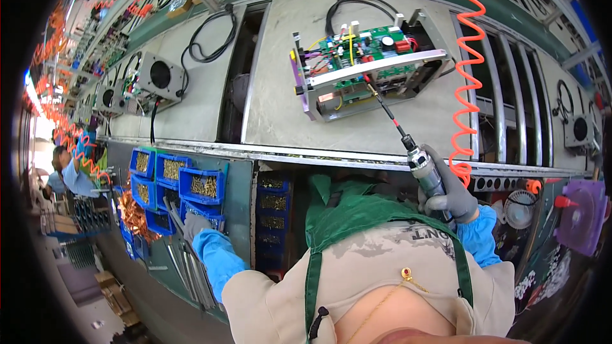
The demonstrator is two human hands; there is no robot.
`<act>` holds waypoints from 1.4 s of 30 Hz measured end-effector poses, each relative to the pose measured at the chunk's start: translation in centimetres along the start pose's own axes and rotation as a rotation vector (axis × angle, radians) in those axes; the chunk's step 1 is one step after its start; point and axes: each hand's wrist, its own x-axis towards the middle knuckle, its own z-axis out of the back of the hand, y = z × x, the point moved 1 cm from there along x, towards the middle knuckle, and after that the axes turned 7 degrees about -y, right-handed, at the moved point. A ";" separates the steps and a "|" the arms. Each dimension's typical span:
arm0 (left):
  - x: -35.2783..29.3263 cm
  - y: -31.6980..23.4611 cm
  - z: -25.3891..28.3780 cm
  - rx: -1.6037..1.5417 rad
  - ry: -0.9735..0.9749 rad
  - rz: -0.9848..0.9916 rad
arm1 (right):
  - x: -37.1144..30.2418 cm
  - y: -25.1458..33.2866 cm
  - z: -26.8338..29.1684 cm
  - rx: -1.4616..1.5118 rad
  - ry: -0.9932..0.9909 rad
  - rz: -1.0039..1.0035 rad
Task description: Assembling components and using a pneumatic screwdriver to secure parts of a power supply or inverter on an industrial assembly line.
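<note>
My right hand (454, 192), in a grey glove, is wrapped round a power screwdriver (426, 169) with a long thin bit. The bit slants up and left, and its tip appears at the front rail of an open metal chassis (382, 67). Whether the tip touches a screw is too small to tell. A green circuit board (386, 43) with coloured wires sits inside the chassis. Over on the left, my gloved left hand (196, 224) reaches into a blue parts bin (209, 218) at the near side of the group. Its fingertips are hidden there.
Blue bins of small brass-coloured fasteners (203, 186) stand beside copper-coloured strips (132, 211). A coiled orange hose (470, 83) hangs right of the chassis. Black cables (213, 38) lie on the bench (280, 108). Units with fans (159, 75) stand further left. A person (75, 169) is at far left.
</note>
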 end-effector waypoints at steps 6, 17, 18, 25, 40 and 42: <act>-0.9 0.3 0.2 0.011 -0.057 -0.030 | 0.0 -0.4 0.5 0.107 -0.066 0.005; -4.3 -9.3 10.1 -1.581 0.014 -0.513 | 0.6 0.3 -0.1 0.099 -0.091 0.056; -6.3 -12.0 11.7 -1.571 0.022 -0.608 | 0.6 0.5 -0.3 0.053 -0.107 0.048; -19.1 -26.5 17.9 -1.496 0.430 -1.493 | 0.5 0.9 -0.3 -0.271 -0.202 0.149; -26.1 -34.4 18.9 -0.834 0.097 -2.084 | -2.4 9.7 -4.1 0.040 -0.218 -0.166; -26.1 -34.6 18.8 -0.852 0.096 -2.129 | -2.5 10.4 -4.5 -0.085 -0.232 -0.242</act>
